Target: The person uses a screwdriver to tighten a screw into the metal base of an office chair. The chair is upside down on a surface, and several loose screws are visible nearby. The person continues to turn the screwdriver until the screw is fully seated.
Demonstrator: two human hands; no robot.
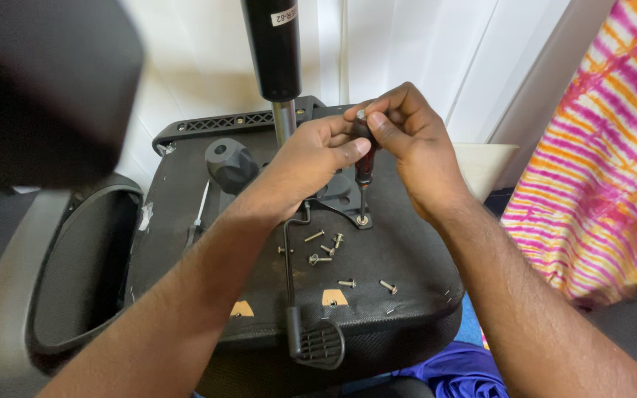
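An office chair seat [407, 254] lies upside down, its black underside facing me. Both hands hold a dark-handled screwdriver [363, 171] upright, with its tip in a screw [363, 220] on the black metal mechanism plate [342, 193]. My left hand [311, 158] wraps the handle from the left. My right hand [411, 140] pinches the handle's top end. Several loose silver bolts [324, 247] lie scattered on the seat just below the plate. The gas-lift cylinder [274, 51] rises from the mechanism behind my left hand.
A black knob [228, 163] sits left of the cylinder. A height lever [317, 340] with a paddle end reaches toward me. An armrest [53, 287] curves at the left. Striped pink-and-orange fabric [591, 177] hangs at the right, blue cloth [444, 372] below. A dark blurred shape [38, 81] fills the upper left.
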